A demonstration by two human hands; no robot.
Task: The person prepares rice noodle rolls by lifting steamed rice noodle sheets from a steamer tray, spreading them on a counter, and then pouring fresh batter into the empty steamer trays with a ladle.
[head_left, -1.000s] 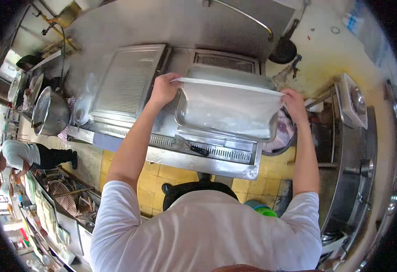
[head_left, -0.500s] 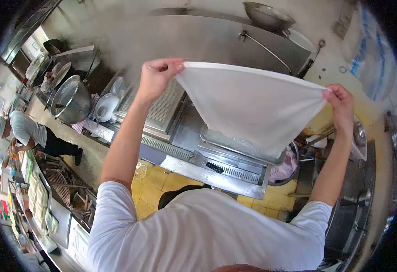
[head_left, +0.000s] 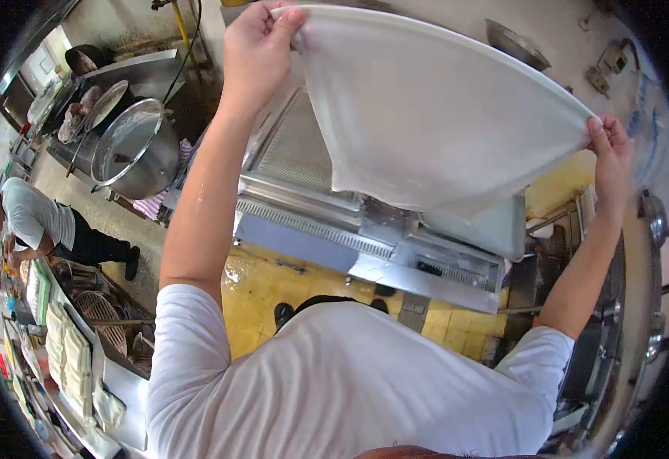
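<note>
A white cloth (head_left: pixel 441 115) hangs stretched out between my raised hands, its upper edge pulled into a long curve. My left hand (head_left: pixel 258 57) pinches the upper left corner between thumb and fingers. At the opposite corner, my right hand (head_left: pixel 611 157) is closed on the cloth. Below the cloth's right part, a shallow metal tray (head_left: pixel 512 226) shows in part on the steel counter (head_left: pixel 426 279). To the left lies a perforated metal panel (head_left: pixel 296 149), partly covered by the cloth and my left arm.
A large steel pot (head_left: pixel 145 172) stands left of my arm, with a wok (head_left: pixel 109 105) behind it. Another person (head_left: pixel 44 222) bends over a worktable at the left, where white packets (head_left: pixel 67 356) and a wire strainer (head_left: pixel 99 310) lie. Yellow tiles (head_left: pixel 254 294) cover the floor.
Both hands have risen in view and moved farther apart, the left one more upward, the right one outward. The cloth has lifted with them and spreads wider, and its lower edge has moved up.
</note>
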